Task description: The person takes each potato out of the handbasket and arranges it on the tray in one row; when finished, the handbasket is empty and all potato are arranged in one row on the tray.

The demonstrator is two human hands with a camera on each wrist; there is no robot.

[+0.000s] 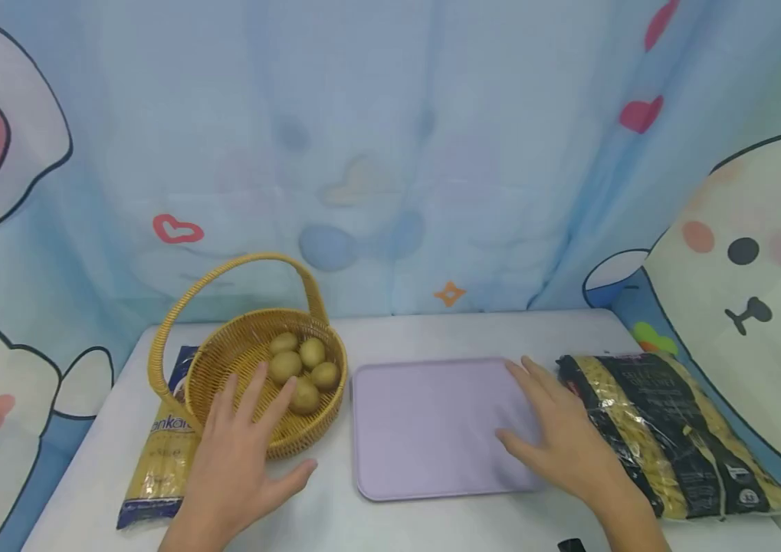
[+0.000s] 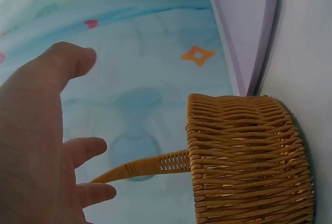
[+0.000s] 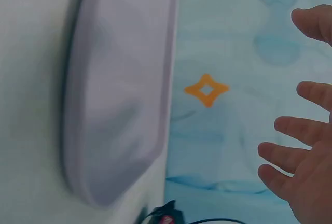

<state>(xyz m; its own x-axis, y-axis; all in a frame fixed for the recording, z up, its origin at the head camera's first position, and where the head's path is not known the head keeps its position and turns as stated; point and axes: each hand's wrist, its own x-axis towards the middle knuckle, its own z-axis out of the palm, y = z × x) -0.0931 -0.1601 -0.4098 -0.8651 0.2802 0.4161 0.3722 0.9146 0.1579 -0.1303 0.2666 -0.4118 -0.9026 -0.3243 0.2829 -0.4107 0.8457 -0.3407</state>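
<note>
My left hand (image 1: 234, 452), fingers spread and holding nothing, is in front of the wicker basket (image 1: 228, 345) and overlaps its near side in the head view. Several potatoes (image 1: 284, 366) lie in the right half of that basket, whose tall handle arches up at the back left. In the left wrist view the basket's woven wall (image 2: 249, 156) stands to the right of the hand. The right hand (image 1: 562, 441), also spread and with nothing in it, hovers over the right edge of a pale purple tray (image 1: 431, 429). That tray's bare surface shows in the right wrist view too.
A long packet of pasta (image 1: 159, 460) lies left of the basket, partly under its handle. On the right side rests a big black-and-clear pasta bag (image 1: 680, 437). A small black object (image 1: 572, 545) sits at the front edge. Patterned blue curtain (image 1: 390, 153) hangs behind the white table (image 1: 473, 333).
</note>
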